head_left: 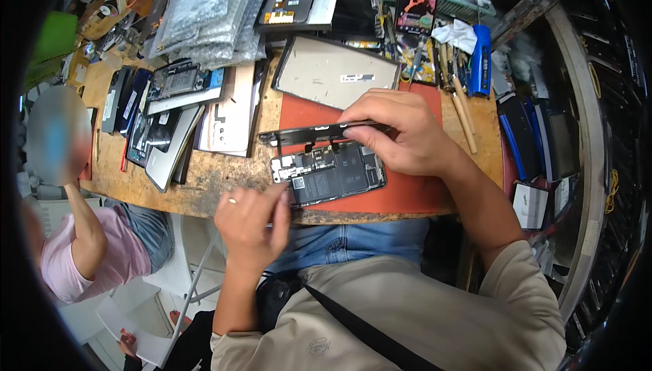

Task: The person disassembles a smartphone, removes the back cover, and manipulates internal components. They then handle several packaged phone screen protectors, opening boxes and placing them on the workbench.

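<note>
Opened phone [333, 177] lies beside the right grip [404, 130], which pinches its tilted panel [305, 133].

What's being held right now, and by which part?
The right hand pinches the raised dark panel by its right end; whether the left hand grips the opened phone can't be told.

The open phone [329, 175] is black with silver patches, the raised panel [309, 132] black. The mat [421, 194] is orange-red; the surface [231, 166] yellowish brown, blotched dark. Bubble wrap [193, 11] shows silvery-grey dots. Basket [462, 8] pale teal, tissue [454, 34] white, ring [233, 200] gold, shirt [414, 303] beige, strap [360, 327] black, jeans [360, 240] faded blue.
</note>
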